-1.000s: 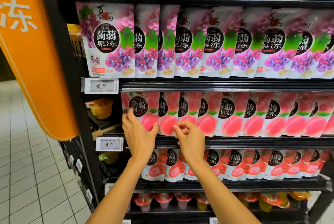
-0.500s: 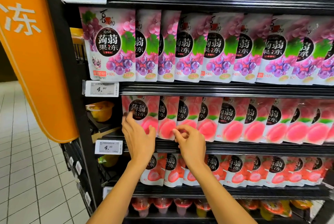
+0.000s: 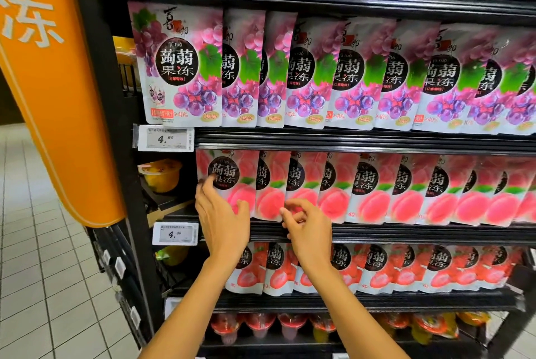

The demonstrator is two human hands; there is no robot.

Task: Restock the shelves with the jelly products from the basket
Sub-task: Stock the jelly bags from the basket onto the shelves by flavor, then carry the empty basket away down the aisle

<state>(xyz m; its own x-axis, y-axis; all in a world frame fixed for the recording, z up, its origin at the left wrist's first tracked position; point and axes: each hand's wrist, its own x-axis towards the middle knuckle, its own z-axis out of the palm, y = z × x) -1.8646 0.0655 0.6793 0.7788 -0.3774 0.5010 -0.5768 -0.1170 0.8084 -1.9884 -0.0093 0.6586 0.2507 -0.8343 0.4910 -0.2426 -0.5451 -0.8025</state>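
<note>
Neither grip had shifted much since the earlier frame. Across the frame's centre, peach jelly pouches stood in a row on the middle shelf. On the leftmost pouch the left grip lay wide, fingers spread. Just beside it the right grip curled narrow at the pouches' lower edge; whether it pinched one could not be told. Above hung grape jelly pouches.
</note>
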